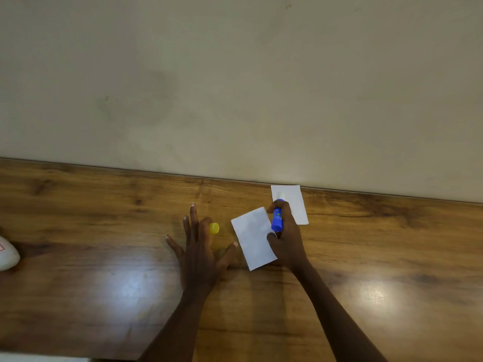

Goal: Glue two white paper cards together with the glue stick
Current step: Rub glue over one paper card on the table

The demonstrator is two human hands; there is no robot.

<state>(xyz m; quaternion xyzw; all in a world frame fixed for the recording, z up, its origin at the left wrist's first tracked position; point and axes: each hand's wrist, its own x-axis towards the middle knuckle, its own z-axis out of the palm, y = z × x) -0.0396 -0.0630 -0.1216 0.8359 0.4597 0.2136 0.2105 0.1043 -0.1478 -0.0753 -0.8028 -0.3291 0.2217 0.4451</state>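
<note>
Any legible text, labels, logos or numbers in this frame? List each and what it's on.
No text can be read here.
On the glue stick: greenish specks of print on the blue barrel, too small and blurred to read.
On the white object at the left edge: a red outlined mark, cut off and unreadable.
On the near card, far card and yellow cap: no print visible.

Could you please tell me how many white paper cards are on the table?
2. The near card lies tilted beside the right hand, which grips the glue stick; the far card lies by the wall, partly hidden behind that hand.
</note>
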